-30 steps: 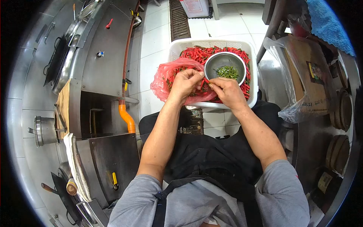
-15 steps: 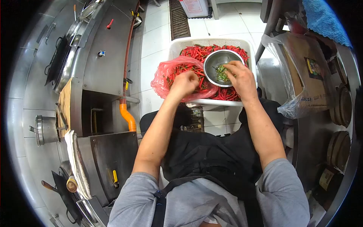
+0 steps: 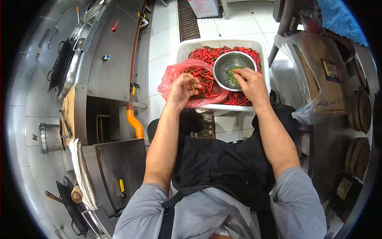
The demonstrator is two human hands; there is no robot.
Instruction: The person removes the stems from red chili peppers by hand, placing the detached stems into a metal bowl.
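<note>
A white perforated basket (image 3: 259, 43) holds many red chili peppers (image 3: 207, 55). On its left side, a pink plastic bag (image 3: 167, 81) lies opened around more red chilies. My left hand (image 3: 181, 92) is at the bag, palm turned up, its fingers curled around a thin chili pepper (image 3: 192, 85). A metal bowl (image 3: 223, 63) rests on the chilies at the right, with small green stems (image 3: 231, 75) in it. Over the bowl's right rim is my right hand (image 3: 254, 87), thumb and fingers pinched together; what they hold, if anything, is too small to make out.
To the left stands a steel cooking unit (image 3: 109, 71) with an orange pipe (image 3: 135, 124) beside it. A plastic-wrapped cardboard box (image 3: 324, 75) is at the right. A floor drain grate (image 3: 188, 24) runs beyond the basket.
My left hand has moved slightly left and turned from back-up to palm-up, a chili now between its fingers. My right hand stays over the bowl, its fingers drawn closer together.
</note>
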